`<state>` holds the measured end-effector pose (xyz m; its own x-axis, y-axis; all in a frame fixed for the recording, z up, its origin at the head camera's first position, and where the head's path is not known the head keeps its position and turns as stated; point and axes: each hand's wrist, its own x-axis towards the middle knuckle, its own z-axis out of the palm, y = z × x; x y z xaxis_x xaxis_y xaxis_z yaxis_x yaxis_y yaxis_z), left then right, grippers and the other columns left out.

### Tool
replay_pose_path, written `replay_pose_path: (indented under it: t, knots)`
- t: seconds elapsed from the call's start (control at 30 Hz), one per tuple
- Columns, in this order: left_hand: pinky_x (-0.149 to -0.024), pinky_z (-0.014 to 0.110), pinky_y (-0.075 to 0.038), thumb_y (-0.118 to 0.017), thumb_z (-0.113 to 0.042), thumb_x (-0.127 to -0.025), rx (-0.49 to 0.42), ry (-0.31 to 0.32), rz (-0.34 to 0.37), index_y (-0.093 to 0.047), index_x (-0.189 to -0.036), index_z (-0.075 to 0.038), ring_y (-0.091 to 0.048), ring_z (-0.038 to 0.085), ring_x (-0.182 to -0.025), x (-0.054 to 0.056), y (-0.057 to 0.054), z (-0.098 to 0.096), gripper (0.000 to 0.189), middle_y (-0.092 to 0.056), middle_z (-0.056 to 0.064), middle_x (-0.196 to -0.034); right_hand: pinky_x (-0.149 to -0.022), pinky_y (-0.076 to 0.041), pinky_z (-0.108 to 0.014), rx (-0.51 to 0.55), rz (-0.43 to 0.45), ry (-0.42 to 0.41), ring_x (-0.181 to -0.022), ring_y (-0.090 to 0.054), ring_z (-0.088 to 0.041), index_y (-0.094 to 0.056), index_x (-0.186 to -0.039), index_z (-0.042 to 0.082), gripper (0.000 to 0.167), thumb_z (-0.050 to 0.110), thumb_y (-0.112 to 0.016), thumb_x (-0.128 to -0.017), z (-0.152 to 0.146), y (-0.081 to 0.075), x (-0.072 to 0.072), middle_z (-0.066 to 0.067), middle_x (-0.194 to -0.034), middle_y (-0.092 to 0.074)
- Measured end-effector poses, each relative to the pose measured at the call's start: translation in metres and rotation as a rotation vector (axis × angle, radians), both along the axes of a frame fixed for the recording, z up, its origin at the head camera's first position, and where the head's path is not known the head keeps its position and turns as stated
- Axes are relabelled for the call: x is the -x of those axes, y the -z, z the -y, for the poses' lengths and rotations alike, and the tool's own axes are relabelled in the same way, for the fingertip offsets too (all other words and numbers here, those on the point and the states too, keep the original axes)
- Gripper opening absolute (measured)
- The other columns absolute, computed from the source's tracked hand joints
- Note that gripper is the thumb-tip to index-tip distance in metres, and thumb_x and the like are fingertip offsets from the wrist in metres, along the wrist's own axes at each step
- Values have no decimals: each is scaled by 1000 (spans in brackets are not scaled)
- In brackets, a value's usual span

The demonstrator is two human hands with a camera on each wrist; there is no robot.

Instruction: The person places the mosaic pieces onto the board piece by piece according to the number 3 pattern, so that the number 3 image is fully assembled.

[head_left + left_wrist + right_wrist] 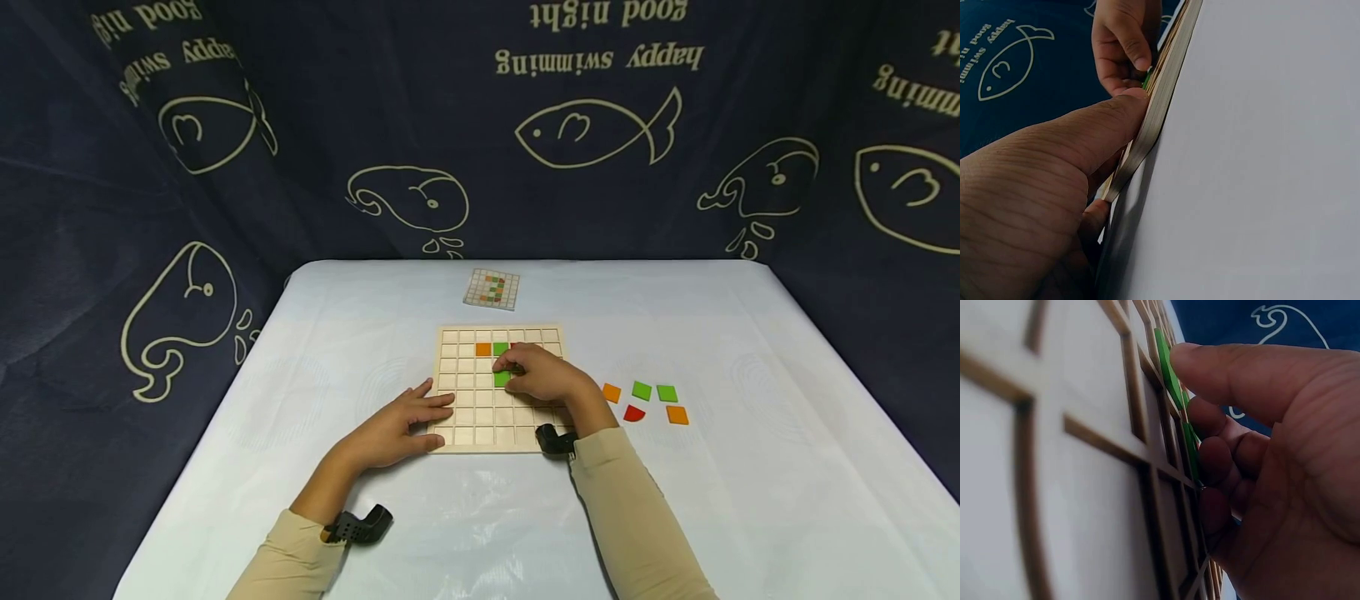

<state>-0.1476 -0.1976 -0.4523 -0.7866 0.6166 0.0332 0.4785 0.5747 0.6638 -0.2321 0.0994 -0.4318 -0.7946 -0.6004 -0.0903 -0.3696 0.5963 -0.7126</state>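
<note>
A: What did the head view show?

B: A wooden board (474, 417) on a white table (480, 517), marked into squares. The left hand (397, 429) lay at its lower left edge, loose and spread, grasping nothing.

A: And the right hand (542, 372)?

B: It was over the middle of the board, with finger and thumb bent about a green tile (501, 380). An orange tile (483, 349) and a second green tile (501, 348) sat side by side higher up, next to a red piece mostly hidden by the hand.

A: Anything around the board?

B: A small pattern card (491, 288) lay beyond it. To the right were two loose orange tiles (677, 415), two loose green tiles (641, 391) and a red quarter-round (634, 413).

A: What about the left wrist view?

B: The left thumb rested against the board's edge. Past it, a bit of green showed at the right hand's fingertips.

A: And the right wrist view?

B: The thumb touched the green tile's edge, right by the grid, with the other fingers curled close. I couldn't tell whether the tile sat fully down in its square.
</note>
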Motion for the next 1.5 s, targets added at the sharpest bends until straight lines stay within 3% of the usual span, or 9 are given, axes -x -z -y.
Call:
replay_pose_path:
  t: [0.33,0.9,1.0,1.1,1.2,1.5]
  knots:
    - [-119,57,-12,-72,-31,-93,3,-1,5,-61,-137,-10,-14,31,-150,0,-1,0,50,-46,-5,-151,-113,-34,-46,2,-17,-14,-137,-42,-29,-69,-116,11,25,3,-66,-92,0,0,0,-5,-125,-60]
    - [-118,57,-12,-71,-31,-93,-5,9,2,-61,-137,-8,-15,31,-150,0,-1,0,50,-46,-3,-151,-116,-28,-44,-21,-1,11,-145,-30,-26,-69,-116,14,23,8,-64,-94,-2,-1,0,-5,-131,-58]
    - [-119,57,-11,-72,-31,-93,-7,8,3,-61,-137,-9,-15,31,-150,0,-1,-1,51,-46,-3,-151,-113,-33,-44,2,15,12,-137,-41,-25,-68,-117,13,23,9,-64,-95,-4,-3,0,-4,-128,-59]
    - [-119,57,-11,-72,-31,-93,-8,7,5,-61,-137,-9,-14,31,-150,1,-1,-1,51,-46,-4,-151,-103,-42,-41,58,48,-3,-119,-53,-22,-66,-120,11,24,7,-62,-96,-7,-6,0,-4,-123,-61]
    - [-119,57,-11,-72,-32,-93,-8,7,9,-61,-137,-9,-14,31,-150,0,-1,-1,51,-46,-4,-151,-91,-46,-38,100,60,-21,-103,-55,-20,-64,-123,8,26,7,-60,-97,-12,-10,0,-6,-120,-62]
    - [-118,58,-11,-72,-31,-93,-9,9,2,-62,-136,-8,-15,32,-150,-1,-1,0,50,-46,-2,-150,-83,-49,-39,148,44,-1,-97,-55,-23,-62,-125,4,26,8,-59,-99,-37,-18,-5,-9,-118,-62]
